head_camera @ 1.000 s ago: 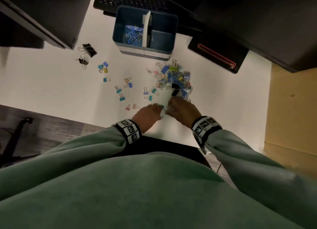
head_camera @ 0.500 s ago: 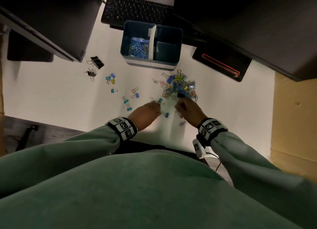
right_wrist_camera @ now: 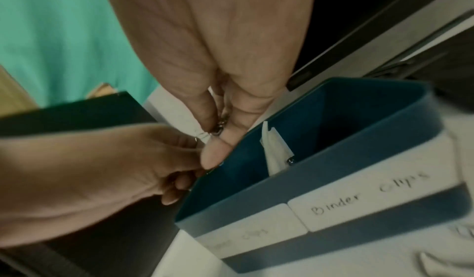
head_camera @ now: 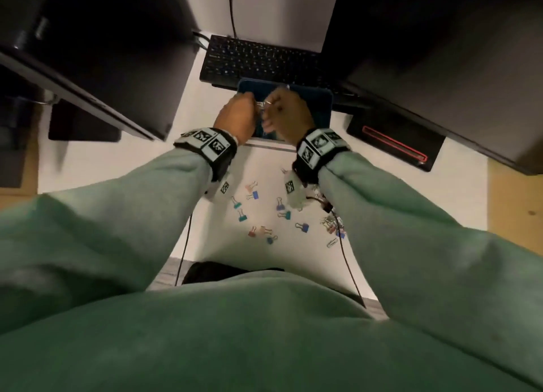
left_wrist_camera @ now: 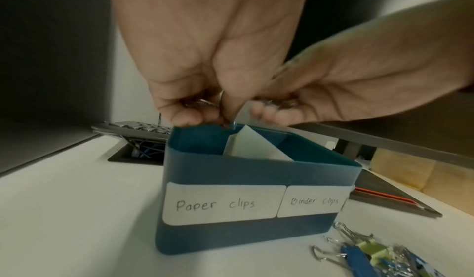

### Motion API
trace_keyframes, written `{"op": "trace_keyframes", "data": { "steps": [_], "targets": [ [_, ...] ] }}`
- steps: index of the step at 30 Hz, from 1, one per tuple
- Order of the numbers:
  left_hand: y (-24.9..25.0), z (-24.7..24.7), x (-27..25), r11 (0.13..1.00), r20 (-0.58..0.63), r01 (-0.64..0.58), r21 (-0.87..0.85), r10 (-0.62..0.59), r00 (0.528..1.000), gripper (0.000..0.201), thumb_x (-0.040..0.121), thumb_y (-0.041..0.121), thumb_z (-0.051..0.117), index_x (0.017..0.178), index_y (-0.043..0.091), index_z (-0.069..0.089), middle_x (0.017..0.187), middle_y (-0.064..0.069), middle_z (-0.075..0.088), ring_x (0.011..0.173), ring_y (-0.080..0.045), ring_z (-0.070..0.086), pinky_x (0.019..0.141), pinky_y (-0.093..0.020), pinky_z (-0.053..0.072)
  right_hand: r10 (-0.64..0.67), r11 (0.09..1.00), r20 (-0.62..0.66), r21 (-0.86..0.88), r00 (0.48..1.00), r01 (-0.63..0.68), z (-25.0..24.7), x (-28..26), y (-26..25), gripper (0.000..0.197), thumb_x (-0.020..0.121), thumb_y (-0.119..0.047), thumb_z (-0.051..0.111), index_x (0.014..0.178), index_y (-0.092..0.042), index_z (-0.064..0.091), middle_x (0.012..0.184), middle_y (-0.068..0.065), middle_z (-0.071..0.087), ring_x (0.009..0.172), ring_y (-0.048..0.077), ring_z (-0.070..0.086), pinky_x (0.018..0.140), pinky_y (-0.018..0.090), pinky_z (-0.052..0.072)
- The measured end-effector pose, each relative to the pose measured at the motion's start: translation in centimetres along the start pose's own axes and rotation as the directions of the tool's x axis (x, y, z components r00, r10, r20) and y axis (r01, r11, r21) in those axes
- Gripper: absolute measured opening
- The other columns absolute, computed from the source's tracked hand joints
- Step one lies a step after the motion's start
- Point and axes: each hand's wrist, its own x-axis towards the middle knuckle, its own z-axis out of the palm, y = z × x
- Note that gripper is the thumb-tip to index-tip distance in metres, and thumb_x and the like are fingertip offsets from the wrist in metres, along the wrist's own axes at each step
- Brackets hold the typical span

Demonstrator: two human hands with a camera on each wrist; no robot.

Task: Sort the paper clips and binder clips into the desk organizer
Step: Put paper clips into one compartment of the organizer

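The blue desk organizer [head_camera: 323, 103] stands in front of the keyboard, with "Paper clips" on its left label [left_wrist_camera: 220, 204] and "Binder clips" on its right label [left_wrist_camera: 314, 201]. A white divider [left_wrist_camera: 254, 147] splits it. My left hand [head_camera: 252, 106] and right hand [head_camera: 269, 109] meet just above its left, paper-clip side. Curled fingers of each hand hold small silver metal clips [left_wrist_camera: 202, 103], also seen in the right wrist view as the silver clips [right_wrist_camera: 220, 127]. I cannot tell which kind of clip they are. Coloured binder clips [head_camera: 255, 212] lie scattered on the white desk [head_camera: 117, 168] below my wrists.
A black keyboard [head_camera: 258, 59] lies behind the organizer. Dark monitors overhang at the left [head_camera: 102, 53] and right [head_camera: 440, 53]. A black device with a red line [head_camera: 393, 144] sits to the right. More binder clips [left_wrist_camera: 364, 255] lie by the organizer's front right corner.
Both hands left the clip pile near the desk's front and rose forward to the organizer, carrying silver clips. The head view has tipped forward.
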Motion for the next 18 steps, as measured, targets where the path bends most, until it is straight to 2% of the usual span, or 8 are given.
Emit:
{"op": "trace_keyframes", "data": {
  "steps": [3, 6, 8, 10, 12, 14, 16, 18],
  "targets": [
    [-0.3, 0.5, -0.7, 0.997, 0.026, -0.061, 0.045, 0.06, 0.998, 0.032, 0.088, -0.001, 0.048, 0.12, 0.003, 0.052, 0.119, -0.023, 0.053, 0.105, -0.04, 0.055, 0.087, -0.044, 0.046, -0.063, 0.878, 0.09, -0.468, 0.994, 0.098, 0.3, 0.1, -0.6, 0.024, 0.093, -0.003, 0.044, 0.107, -0.007, 0.062, 0.106, 0.016, 0.068, 0.098, 0.031, 0.065, 0.085, 0.034, 0.052],
    [-0.3, 1.0, -3.4, 0.984, -0.143, -0.179, -0.004, 0.177, 0.974, 0.048, 0.083, -0.008, 0.048, 0.128, 0.007, 0.048, 0.123, -0.019, 0.048, 0.104, -0.035, 0.055, 0.088, -0.043, 0.049, -0.19, 0.876, 0.071, -0.438, 0.979, 0.202, -1.4, -2.7, -0.7, 0.03, 0.096, -0.002, 0.042, 0.121, -0.008, 0.058, 0.112, 0.013, 0.066, 0.099, 0.025, 0.063, 0.087, 0.032, 0.049],
    [0.2, 2.4, -6.1, 0.976, -0.207, -0.214, -0.044, 0.201, 0.957, 0.03, 0.086, -0.001, 0.051, 0.114, 0.01, 0.055, 0.113, -0.013, 0.051, 0.093, -0.029, 0.056, 0.075, -0.038, 0.049, -0.299, 0.882, -0.017, -0.387, 0.954, 0.269, -2.7, -5.2, 1.3, 0.023, 0.096, -0.005, 0.045, 0.112, -0.009, 0.061, 0.103, 0.011, 0.066, 0.09, 0.021, 0.063, 0.081, 0.036, 0.053],
    [1.2, 4.6, -8.7, 0.977, -0.087, -0.202, -0.074, 0.195, 0.977, 0.005, 0.092, 0.015, 0.053, 0.096, 0.013, 0.056, 0.099, -0.007, 0.055, 0.081, -0.025, 0.058, 0.065, -0.031, 0.043, -0.283, 0.862, -0.007, -0.44, 0.959, 0.252, -3.7, -7.6, 4.7, 0.013, 0.096, -0.014, 0.05, 0.103, -0.013, 0.06, 0.094, 0.008, 0.067, 0.082, 0.022, 0.063, 0.074, 0.039, 0.054],
    [2.0, 7.6, -10.3, 0.988, 0.126, -0.155, -0.011, 0.155, 0.98, 0.015, 0.092, 0.029, 0.056, 0.096, 0.014, 0.056, 0.096, -0.006, 0.057, 0.082, -0.024, 0.059, 0.067, -0.031, 0.044, -0.151, 0.812, 0.086, -0.557, 0.985, 0.173, -3.9, -9.2, 8.3, 0.012, 0.094, -0.018, 0.053, 0.103, -0.014, 0.06, 0.099, 0.008, 0.066, 0.088, 0.025, 0.063, 0.077, 0.038, 0.053],
    [2.5, 10.5, -11.1, 0.985, 0.271, -0.148, 0.087, 0.119, 0.955, 0.032, 0.09, 0.038, 0.058, 0.107, 0.012, 0.055, 0.105, -0.009, 0.059, 0.092, -0.028, 0.06, 0.076, -0.036, 0.05, -0.047, 0.736, 0.189, -0.658, 0.981, 0.161, -3.4, -10.3, 11.2, 0.02, 0.093, -0.019, 0.056, 0.111, -0.014, 0.059, 0.113, 0.01, 0.062, 0.1, 0.03, 0.061, 0.083, 0.036, 0.05],
    [2.7, 12.5, -11.4, 0.973, 0.311, -0.166, 0.162, 0.109, 0.944, 0.041, 0.09, 0.04, 0.058, 0.115, 0.008, 0.052, 0.109, -0.012, 0.057, 0.096, -0.03, 0.059, 0.079, -0.039, 0.051, -0.023, 0.666, 0.26, -0.716, 0.965, 0.209, -2.6, -11.0, 13.1, 0.029, 0.094, -0.018, 0.057, 0.122, -0.011, 0.057, 0.124, 0.012, 0.058, 0.109, 0.031, 0.059, 0.087, 0.036, 0.049],
    [2.5, 13.4, -11.6, 0.965, 0.283, -0.182, 0.191, 0.124, 0.951, 0.036, 0.09, 0.034, 0.058, 0.112, 0.006, 0.053, 0.106, -0.011, 0.056, 0.093, -0.029, 0.059, 0.075, -0.038, 0.049, -0.055, 0.626, 0.243, -0.747, 0.968, 0.223, -2.2, -11.3, 14.0, 0.023, 0.095, -0.018, 0.055, 0.115, -0.009, 0.06, 0.121, 0.013, 0.057, 0.104, 0.032, 0.061, 0.084, 0.039, 0.053]
  ]
}}
